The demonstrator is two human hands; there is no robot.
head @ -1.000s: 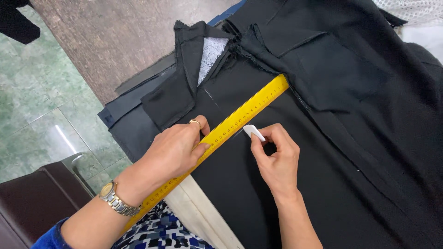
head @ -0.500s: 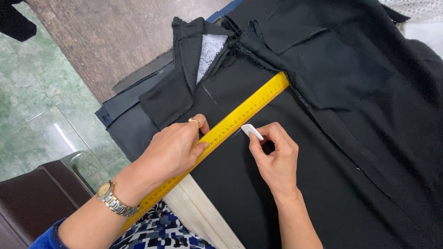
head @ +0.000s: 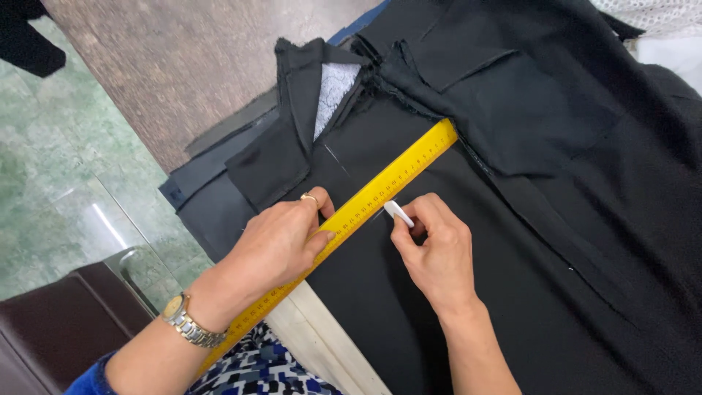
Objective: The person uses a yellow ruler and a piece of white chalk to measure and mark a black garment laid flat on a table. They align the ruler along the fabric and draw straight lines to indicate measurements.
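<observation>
Black fabric (head: 453, 292) sprawls across the desk (head: 322, 344), panels layered. Over it runs a yellow ruler (head: 380, 194), slanting from lower left to upper right. Left hand (head: 281, 245) lies flat, fingers pressing the ruler down, ring and wristwatch (head: 186, 322) showing. Right hand (head: 435, 252) is curled, fingertips pinched on a white chalk piece (head: 398, 213), tip touching the fabric at the ruler's edge.

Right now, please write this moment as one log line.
left hand: presses yellow ruler flat | right hand: holds white chalk at ruler edge | surface: black fabric | view: head
</observation>
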